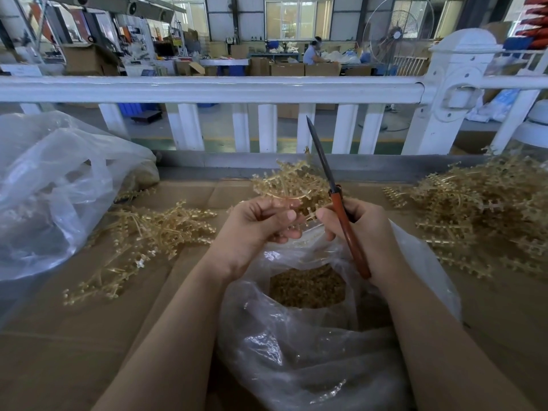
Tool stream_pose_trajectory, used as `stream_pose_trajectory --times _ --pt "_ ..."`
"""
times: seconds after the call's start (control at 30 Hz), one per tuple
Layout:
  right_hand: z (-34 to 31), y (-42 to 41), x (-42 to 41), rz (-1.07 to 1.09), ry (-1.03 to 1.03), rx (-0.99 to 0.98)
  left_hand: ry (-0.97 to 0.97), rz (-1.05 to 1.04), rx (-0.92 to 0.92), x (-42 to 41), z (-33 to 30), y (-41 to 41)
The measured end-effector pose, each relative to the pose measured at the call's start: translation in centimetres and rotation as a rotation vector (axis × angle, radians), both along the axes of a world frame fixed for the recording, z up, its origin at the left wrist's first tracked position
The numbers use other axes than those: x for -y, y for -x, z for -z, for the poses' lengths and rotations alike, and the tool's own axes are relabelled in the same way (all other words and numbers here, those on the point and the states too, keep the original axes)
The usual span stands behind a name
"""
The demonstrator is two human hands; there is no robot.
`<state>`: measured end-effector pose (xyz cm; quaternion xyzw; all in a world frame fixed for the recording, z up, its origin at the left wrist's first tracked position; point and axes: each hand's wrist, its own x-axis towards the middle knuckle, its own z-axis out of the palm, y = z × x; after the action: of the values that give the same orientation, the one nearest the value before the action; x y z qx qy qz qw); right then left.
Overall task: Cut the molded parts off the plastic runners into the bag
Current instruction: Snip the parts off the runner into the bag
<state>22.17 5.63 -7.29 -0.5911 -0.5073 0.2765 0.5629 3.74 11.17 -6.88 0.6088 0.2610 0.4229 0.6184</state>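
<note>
1. Head view: over an open clear plastic bag [311, 345] at the 6 o'clock of the frame, a worker's left hand [255, 223] grips a branched tan runner [292, 185], fingers curled round its stem.
2. The right hand [360, 229] is wrapped round the red-brown handle of a pair of scissors [335, 191], blades together and pointing up toward 12 o'clock, just beside the runner at its 3 o'clock.
3. Cut parts [307, 287] lie heaped at the bottom of the bag, directly below both hands.
4. More runners wait in a pile [486, 209] at 3 o'clock on the cardboard-covered bench [74, 345]; another scatter of runners [154, 232] lies at 9 o'clock, beside a second, larger plastic bag [53, 185] at 10 o'clock. Whether that scatter is already stripped cannot be told.
5. Behind the bench, at 12 o'clock, runs a white railing [207, 89], with a factory floor beyond.
6. Judgement: the step in hand looks like presenting the next branch for cutting. It would go best with the runner kept square above the bag's mouth, the blades opened only narrowly and closed right at each part's gate, so pieces drop straight in rather than flick onto the cardboard.
</note>
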Motion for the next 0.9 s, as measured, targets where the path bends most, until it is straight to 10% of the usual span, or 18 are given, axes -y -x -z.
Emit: stream_pose_trajectory --times 0.67,0.9 --pt "-0.3 -0.1 0.2 -0.015 -0.037 -0.155 0.026 0.144 -0.186 0.0 0.3 0.2" --pt "-0.9 -0.1 0.4 -0.027 -0.019 -0.188 -0.131 -0.101 -0.149 -0.1 0.7 -0.1"
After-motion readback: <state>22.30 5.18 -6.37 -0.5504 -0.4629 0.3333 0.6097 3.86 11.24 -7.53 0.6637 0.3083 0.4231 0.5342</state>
